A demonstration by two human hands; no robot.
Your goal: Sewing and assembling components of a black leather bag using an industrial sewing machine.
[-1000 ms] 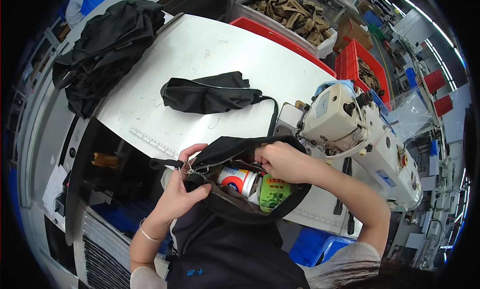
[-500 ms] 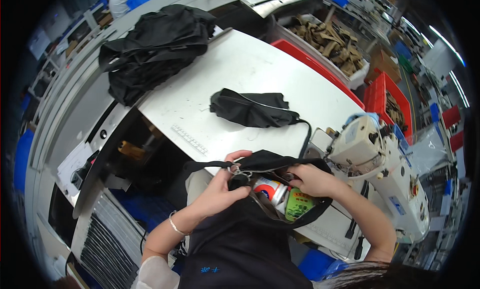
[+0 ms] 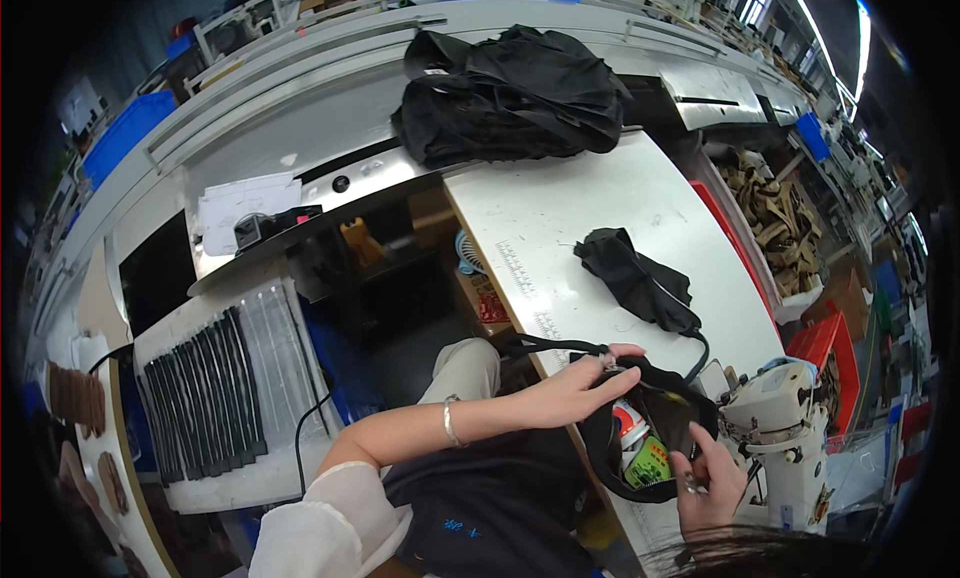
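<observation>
An unzipped black bag [image 3: 598,448] leans at the table's front edge, its mouth facing up. Inside lie a red-and-white container [image 3: 628,421] and a green packet [image 3: 649,462]. My left hand [image 3: 585,388] grips the bag's upper left rim, where its black strap [image 3: 545,344] joins. Just outside the right rim is my right hand [image 3: 715,483], its fingers bent and drawn together. Something small and shiny shows at those fingertips, too small to name. Farther up the table lies a black fabric pouch [image 3: 640,278] with a cord.
A white sewing machine [image 3: 775,408] stands right of the bag. Black fabric [image 3: 510,98] is heaped at the back. Dark zipper strips [image 3: 205,398] lie in a row at left. Beyond the table's right edge are a bin of brown straps [image 3: 770,218] and a red crate [image 3: 835,353].
My right hand has come out of the bag to its right side. My left hand stays on the rim. The view has turned left, shifting the scene rightward.
</observation>
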